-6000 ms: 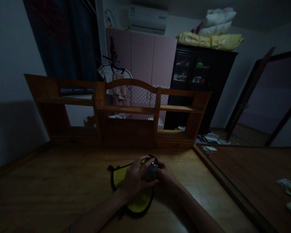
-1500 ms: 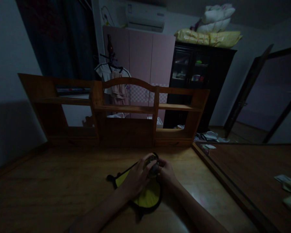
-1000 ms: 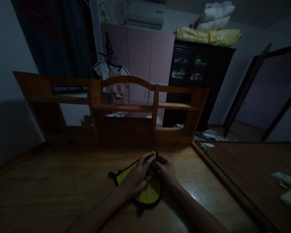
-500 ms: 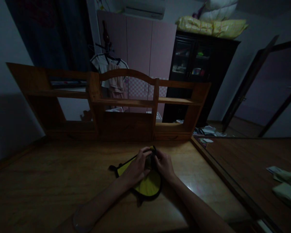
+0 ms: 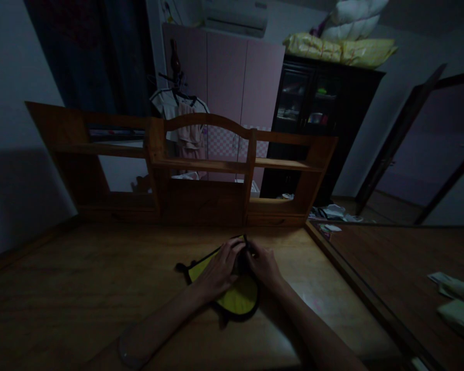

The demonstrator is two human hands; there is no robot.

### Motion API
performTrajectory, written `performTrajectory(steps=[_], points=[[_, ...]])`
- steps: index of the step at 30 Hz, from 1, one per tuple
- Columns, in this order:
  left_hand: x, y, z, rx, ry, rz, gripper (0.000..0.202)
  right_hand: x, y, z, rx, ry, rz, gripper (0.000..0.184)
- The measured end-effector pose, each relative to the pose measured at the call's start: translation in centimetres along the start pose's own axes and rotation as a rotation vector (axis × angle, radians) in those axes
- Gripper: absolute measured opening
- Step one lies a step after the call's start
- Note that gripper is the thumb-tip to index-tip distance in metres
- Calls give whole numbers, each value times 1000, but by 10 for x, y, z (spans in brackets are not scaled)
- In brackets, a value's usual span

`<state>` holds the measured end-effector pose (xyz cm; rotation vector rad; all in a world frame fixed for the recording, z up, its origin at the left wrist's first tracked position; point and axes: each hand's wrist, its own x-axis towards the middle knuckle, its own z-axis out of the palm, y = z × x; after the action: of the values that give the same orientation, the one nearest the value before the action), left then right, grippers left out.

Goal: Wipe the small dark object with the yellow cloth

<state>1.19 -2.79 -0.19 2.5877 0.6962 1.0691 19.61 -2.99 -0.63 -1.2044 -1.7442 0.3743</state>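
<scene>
A flat yellow item with black edging [image 5: 239, 298], which looks like a fabric pouch, lies on the wooden table [image 5: 112, 278]. Small black tabs stick out at its left end and near edge. Across its upper middle rests my left hand [image 5: 221, 270], fingers bent and closed on the yellow item near its far corner. My right hand [image 5: 263, 264] pinches the black edge at that corner, with thumb and fingers together. Between the two hands is a dark patch too dim to make out. My palms and fingers hide much of the item's centre.
A wooden shelf unit [image 5: 204, 165] runs along the table's far edge. To the right, past a raised wooden rail [image 5: 344, 273], lies a lower brown surface with pale folded cloth [image 5: 458, 299]. Pink wardrobe doors [image 5: 224, 82] and a dark cabinet [image 5: 332, 98] stand behind.
My left fingers have shifted slightly over the item toward my right hand, covering more of the dark patch. The whole view has tilted up a little.
</scene>
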Motion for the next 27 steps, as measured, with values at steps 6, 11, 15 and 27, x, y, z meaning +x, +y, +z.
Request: performTrajectory(steps=[6, 11, 15, 27], points=[[-1, 3, 0, 69, 19, 13, 75, -1, 1, -1, 4, -3, -15, 31], [0, 2, -1, 175, 109, 24, 69, -1, 0, 6, 138, 22, 55, 26], [1, 3, -3, 245, 159, 43, 67, 4, 0, 11, 442, -62, 165, 29], [6, -5, -2, 195, 36, 47, 76, -2, 7, 9, 139, -14, 34, 23]])
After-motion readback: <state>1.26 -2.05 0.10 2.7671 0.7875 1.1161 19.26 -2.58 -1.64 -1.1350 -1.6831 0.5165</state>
